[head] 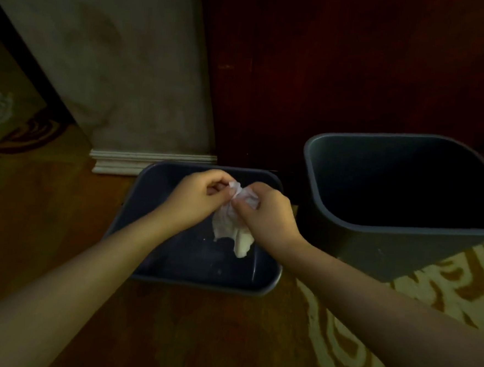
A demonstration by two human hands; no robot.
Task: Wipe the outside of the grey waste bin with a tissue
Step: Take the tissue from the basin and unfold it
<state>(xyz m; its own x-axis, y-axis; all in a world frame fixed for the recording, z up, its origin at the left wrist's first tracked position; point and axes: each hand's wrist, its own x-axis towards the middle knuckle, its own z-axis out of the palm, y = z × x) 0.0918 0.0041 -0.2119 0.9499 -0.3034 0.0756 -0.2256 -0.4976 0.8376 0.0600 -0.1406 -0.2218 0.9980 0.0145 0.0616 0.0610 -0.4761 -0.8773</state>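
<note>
two bare hands meet over the smaller dark bin (265,282), which stands on the patterned carpet (338,347) against the foot of a dark wooden cabinet (344,61). the left hand (196,198) and the right hand (264,210) each pinch the upper edge of a crumpled white tissue (233,230) between thumb and fingertips, the fingers curled in and pressed onto the paper, the knuckles of the two hands almost touching. the tissue hangs down from the pinch in a loose, wrinkled fold, its lower corner dangling inside the open mouth of that bin without clearly touching the bottom. the grey waste bin (379,244) stands just beside it on the right, upright, larger, its rim near the right forearm and its back edge close to the cabinet; neither hand touches it. to the left of the cabinet a pale wall (123,60) drops to a white moulded skirting board (139,161), which meets the carpet just behind the smaller bin's far left corner.
</note>
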